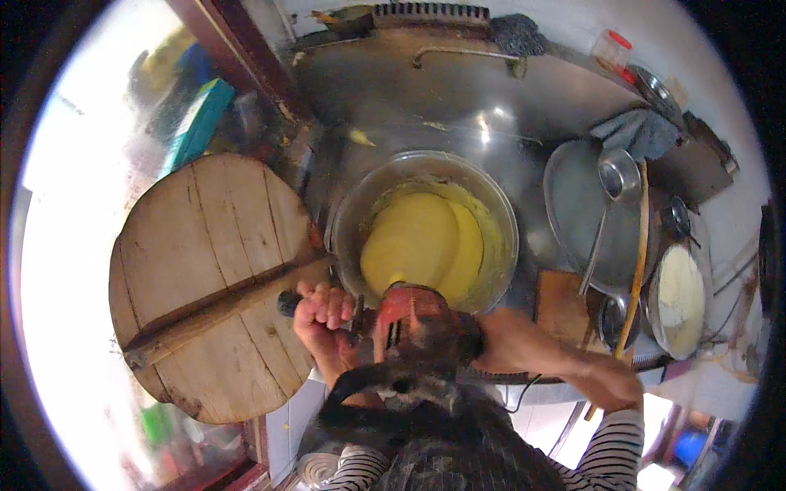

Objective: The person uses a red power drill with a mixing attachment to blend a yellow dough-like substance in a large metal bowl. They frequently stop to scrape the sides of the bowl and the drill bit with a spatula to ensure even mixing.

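A red and dark power drill is held over the near side of a large metal pot. Inside the pot is thick yellow batter, its surface smooth and swirled. My left hand is wrapped around the drill's side handle, whose dark end sticks out past my fingers. At the drill's right side my right hand grips the body, with its fingers mostly hidden. The drill's lower end and whatever it drives are hidden by the tool and the batter.
A round wooden lid with a crossbar stands close on the left. To the right are a wide metal basin, a ladle, a long stick, a wooden board and a bowl of pale powder. Behind runs a metal pipe.
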